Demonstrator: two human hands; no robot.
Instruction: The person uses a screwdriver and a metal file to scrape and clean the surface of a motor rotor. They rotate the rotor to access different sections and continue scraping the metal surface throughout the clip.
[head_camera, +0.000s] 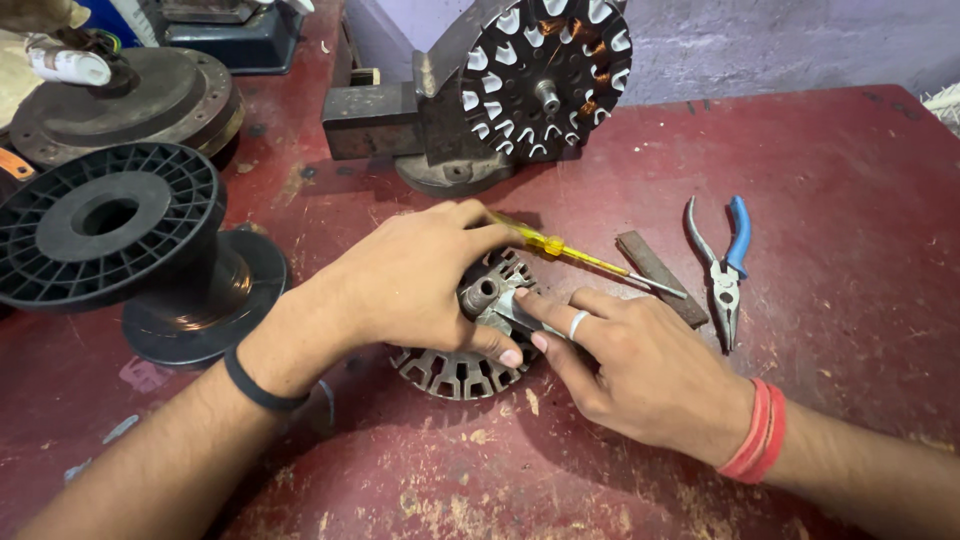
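Gripping the slotted stator core on the red table, our left hand clamps it while our right hand pinches a metal strip; sharp slot edges could nick fingers if it slips.

Two slotted stator cores, one black spool, one screwdriver, one pair of pliers, one flat file, two hands.
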